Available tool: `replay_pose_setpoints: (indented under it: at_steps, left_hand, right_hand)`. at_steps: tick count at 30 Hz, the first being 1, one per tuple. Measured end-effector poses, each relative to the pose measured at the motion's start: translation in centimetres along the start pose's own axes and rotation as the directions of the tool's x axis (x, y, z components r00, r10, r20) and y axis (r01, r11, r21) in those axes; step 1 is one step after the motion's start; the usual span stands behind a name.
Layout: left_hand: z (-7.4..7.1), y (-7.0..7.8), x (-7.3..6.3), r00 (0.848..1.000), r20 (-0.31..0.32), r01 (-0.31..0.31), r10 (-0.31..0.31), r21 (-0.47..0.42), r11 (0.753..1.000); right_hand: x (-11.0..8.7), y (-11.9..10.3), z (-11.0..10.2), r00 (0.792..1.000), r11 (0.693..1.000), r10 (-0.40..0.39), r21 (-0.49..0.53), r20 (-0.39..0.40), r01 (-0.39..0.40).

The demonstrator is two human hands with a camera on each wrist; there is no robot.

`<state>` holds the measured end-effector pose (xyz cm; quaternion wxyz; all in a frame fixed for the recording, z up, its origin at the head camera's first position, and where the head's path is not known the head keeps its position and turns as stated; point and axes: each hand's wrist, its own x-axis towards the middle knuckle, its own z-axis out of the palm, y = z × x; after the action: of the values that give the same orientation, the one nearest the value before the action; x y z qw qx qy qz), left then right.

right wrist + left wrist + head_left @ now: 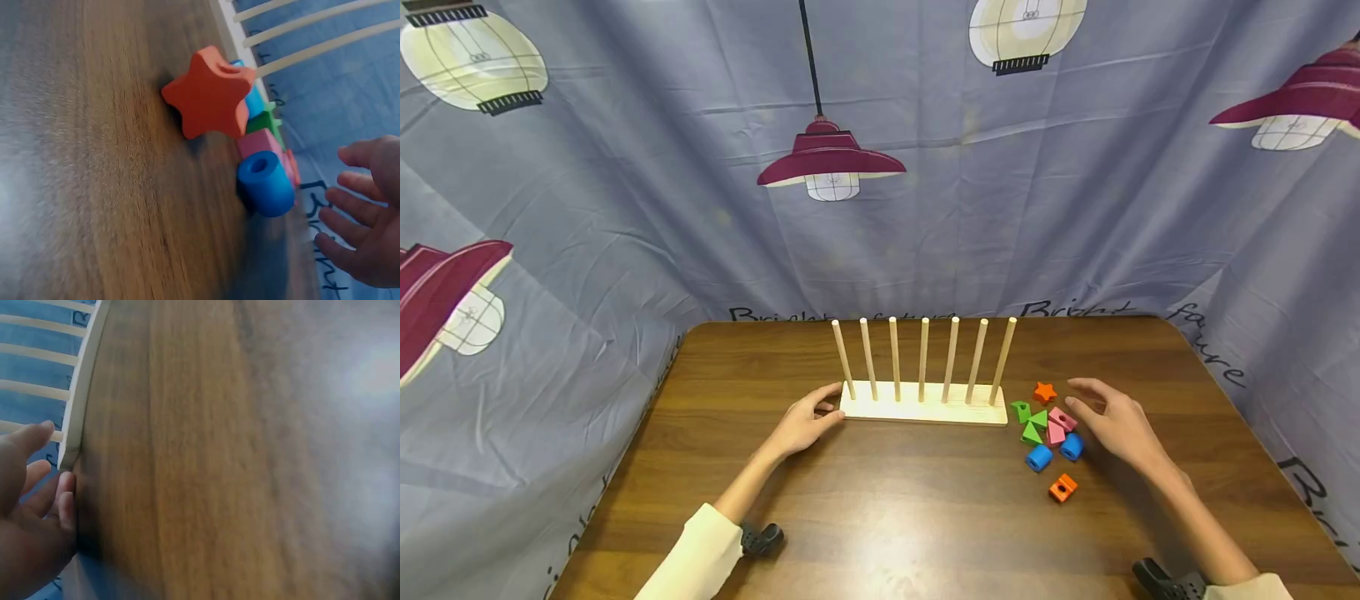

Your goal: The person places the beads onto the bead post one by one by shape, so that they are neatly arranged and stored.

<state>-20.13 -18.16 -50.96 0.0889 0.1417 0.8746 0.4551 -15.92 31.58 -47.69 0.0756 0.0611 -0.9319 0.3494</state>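
My left hand (800, 425) is at the left end of a wooden peg rack (925, 411), with thumb and fingertips right at its corners. The rack has a pale flat base and several upright pegs. In the left wrist view, the left hand's fingers (65, 509) are loosely bent beside the base's end. To the right of the colored blocks, my right hand (1120, 425) is held with its fingers apart, holding nothing. Closest to it are a pink block (1063, 419) and a blue cylinder (1072, 447) with a hole, also seen in the right wrist view.
Beside the rack's right end lie green triangular blocks (1031, 434), another blue cylinder (1039, 457) and an orange star (1044, 393). Nearer me, an orange block (1063, 487) with a hole stands apart. A patterned curtain (925, 233) hangs behind the brown table (880, 517).
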Motion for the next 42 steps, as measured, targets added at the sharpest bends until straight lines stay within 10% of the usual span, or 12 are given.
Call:
replay_pose_setpoints:
  at_steps: [24, 42]
  left_hand:
    - [-0.5, -0.4, 2.1, 0.997, 0.078, -0.016, 0.012, 0.056, 0.998]
    - [-0.8, -0.5, 2.3, 0.994, 0.112, 0.008, -0.009, 0.007, 1.000]
  right_hand:
    - [4.3, 2.2, 3.0, 0.973, 0.991, 0.133, -0.024, 0.188, -0.131]
    - [4.0, -1.5, 0.6, 0.998, 1.000, 0.020, -0.001, -0.053, -0.020]
